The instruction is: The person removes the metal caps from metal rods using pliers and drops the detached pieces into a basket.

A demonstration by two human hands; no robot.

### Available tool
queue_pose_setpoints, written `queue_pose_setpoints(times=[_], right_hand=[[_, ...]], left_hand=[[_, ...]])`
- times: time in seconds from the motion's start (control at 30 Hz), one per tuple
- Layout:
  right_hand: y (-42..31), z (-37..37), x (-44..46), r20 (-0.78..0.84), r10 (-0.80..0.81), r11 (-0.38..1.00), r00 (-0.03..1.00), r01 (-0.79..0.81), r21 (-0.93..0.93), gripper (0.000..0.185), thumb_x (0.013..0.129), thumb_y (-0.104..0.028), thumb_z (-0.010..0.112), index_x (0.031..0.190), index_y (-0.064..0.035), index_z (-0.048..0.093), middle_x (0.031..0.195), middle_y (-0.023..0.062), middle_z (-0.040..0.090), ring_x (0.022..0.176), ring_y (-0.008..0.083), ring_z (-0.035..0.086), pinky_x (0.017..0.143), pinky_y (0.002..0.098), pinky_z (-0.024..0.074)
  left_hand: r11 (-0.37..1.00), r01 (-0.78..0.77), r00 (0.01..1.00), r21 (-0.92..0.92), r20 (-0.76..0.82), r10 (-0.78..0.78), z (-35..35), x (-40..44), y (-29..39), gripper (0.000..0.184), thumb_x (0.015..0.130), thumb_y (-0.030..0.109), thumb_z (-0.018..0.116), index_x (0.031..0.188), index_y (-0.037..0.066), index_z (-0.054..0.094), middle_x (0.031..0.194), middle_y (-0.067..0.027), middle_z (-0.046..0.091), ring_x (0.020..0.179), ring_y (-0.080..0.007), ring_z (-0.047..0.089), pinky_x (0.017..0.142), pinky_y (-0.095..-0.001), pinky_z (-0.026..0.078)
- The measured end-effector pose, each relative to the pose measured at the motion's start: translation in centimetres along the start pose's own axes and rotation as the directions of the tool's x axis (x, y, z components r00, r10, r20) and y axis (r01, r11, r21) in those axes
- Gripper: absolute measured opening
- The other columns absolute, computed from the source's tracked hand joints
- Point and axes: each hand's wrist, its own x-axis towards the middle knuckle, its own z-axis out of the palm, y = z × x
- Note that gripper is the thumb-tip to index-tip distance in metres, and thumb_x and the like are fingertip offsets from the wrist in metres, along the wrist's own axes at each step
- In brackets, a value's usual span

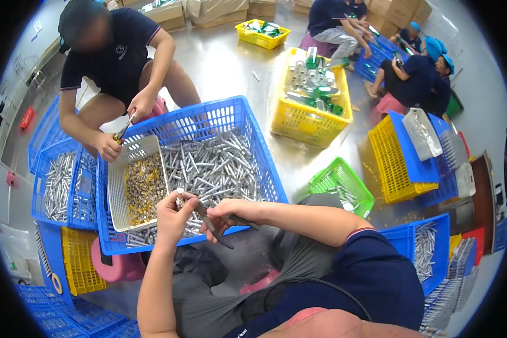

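head view: dark-handled pliers [219, 238] are gripped in the right hand [228, 212], fingers wrapped round, handles splayed. a small metal piece [179, 198] is pinched between thumb and fingers of the left hand [174, 216], up over the near side of the blue crate [273, 179]. plier nose is set right beside the left fingers; whether the piece is touched by it cannot be told.

main risk, as judged: left fingers could be nipped if the pliers slip or are squeezed that close in. second: only a short pinch on smooth-looking metal, so the piece could be twisted loose, dropped, and lost among the metal tubes [222, 169] heaped in the crate.

white bin [116, 194] is set inside the crate, part-filled with small brown-and-yellow bits [146, 188]. its rim is just beside the left hand, so bits could be spilled onto the tubes by a knock.

across the crate, yellow-handled pliers [117, 137] are held by a co-worker [112, 53] over the bin's far end. hands could be bumped if both reach in together.

farther off, a stray piece [256, 75] is seen on the floor [225, 73]; could be stepped on.
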Motion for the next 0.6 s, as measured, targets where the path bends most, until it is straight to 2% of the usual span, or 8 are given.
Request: queue_pose_setpoints(times=[0.03,0.1,0.17,0.23,0.3,0.4,0.53,0.6], right_hand=[[0.0,-0.1,0.0,-0.029,0.034,0.999,0.999,-0.035,-0.024,0.052,0.091,-0.043,0.039,0.105,0.0051,0.055,0.088,0.0136,0.063,0.081,0.0213,0.061,0.076,0.0325,0.0474],[0.0,-0.3,0.1,-0.052,0.071,0.996,0.996,-0.073,-0.046,0.052,0.091,-0.043,0.039,0.105,0.0048,0.054,0.089,0.0136,0.063,0.082,0.0209,0.061,0.077,0.0321,0.0471],[0.1,-0.4,0.3,-0.142,0.121,0.989,0.982,-0.132,-0.067,0.053,0.091,-0.044,0.038,0.105,0.0048,0.054,0.090,0.0136,0.063,0.082,0.0199,0.060,0.076,0.0312,0.0464],[-0.1,-0.3,0.4,-0.137,0.149,0.985,0.979,-0.160,-0.070,0.053,0.091,-0.044,0.038,0.104,0.0046,0.054,0.090,0.0135,0.062,0.081,0.0192,0.060,0.075,0.0310,0.0461],[0.0,-0.4,0.5,-0.102,0.187,0.980,0.977,-0.192,-0.046,0.053,0.091,-0.044,0.038,0.105,0.0045,0.053,0.090,0.0129,0.062,0.080,0.0185,0.060,0.074,0.0314,0.0457],[0.3,-0.4,0.5,-0.078,0.254,0.964,0.964,-0.259,-0.065,0.047,0.091,-0.039,0.039,0.109,0.0028,0.052,0.096,0.0127,0.061,0.087,0.0190,0.059,0.079,0.0307,0.0438],[1.3,-0.7,0.6,-0.004,0.304,0.952,0.953,-0.303,0.038,0.041,0.092,-0.030,0.039,0.113,0.0025,0.050,0.103,0.0136,0.060,0.096,0.0210,0.057,0.084,0.0307,0.0416],[1.8,-0.9,0.7,-0.040,0.298,0.951,0.954,-0.292,0.105,0.040,0.091,-0.028,0.039,0.114,0.0026,0.050,0.105,0.0148,0.059,0.098,0.0229,0.057,0.084,0.0320,0.0416]], left_hand=[[1.000,0.002,1.000,-0.001,-0.004,-0.002,-0.3,0.2,0.2,0.008,0.079,0.009,0.063,0.080,0.002,0.060,0.060,0.0023,0.053,0.050,-0.0019,0.045,0.044,-0.0167,0.033],[0.988,-0.009,0.994,0.157,0.113,-0.009,-1.6,0.5,0.3,0.007,0.076,0.006,0.065,0.079,0.000,0.064,0.062,0.0031,0.055,0.055,-0.0015,0.044,0.048,-0.0182,0.032],[0.981,0.002,0.993,0.195,0.117,-0.025,-2.3,0.7,0.4,0.007,0.074,0.006,0.066,0.077,0.000,0.064,0.063,0.0022,0.056,0.057,-0.0039,0.048,0.051,-0.0202,0.036],[0.937,-0.078,0.983,0.341,0.184,0.015,-2.8,0.8,0.4,0.007,0.074,0.006,0.066,0.075,0.000,0.065,0.064,0.0004,0.058,0.059,-0.0038,0.049,0.052,-0.0203,0.036],[0.936,-0.095,0.982,0.338,0.186,0.032,-3.4,1.0,-0.3,0.007,0.073,0.007,0.067,0.074,0.001,0.065,0.064,-0.0009,0.059,0.059,-0.0056,0.050,0.053,-0.0225,0.038],[0.838,-0.108,0.957,0.535,0.286,-0.059,-4.1,1.0,0.4,0.019,0.072,0.018,0.069,0.074,-0.001,0.063,0.058,-0.0135,0.052,0.051,-0.0177,0.047,0.050,-0.0307,0.036],[0.781,-0.069,0.957,0.621,0.263,-0.124,-4.8,0.9,0.7,0.025,0.072,0.025,0.068,0.075,0.000,0.062,0.059,-0.0166,0.052,0.052,-0.0269,0.047,0.052,-0.0351,0.038],[0.710,-0.115,0.980,0.695,0.195,-0.033,-6.6,1.3,-0.1,0.024,0.074,0.024,0.066,0.074,0.001,0.062,0.060,-0.0185,0.052,0.054,-0.0294,0.047,0.054,-0.0364,0.038]])
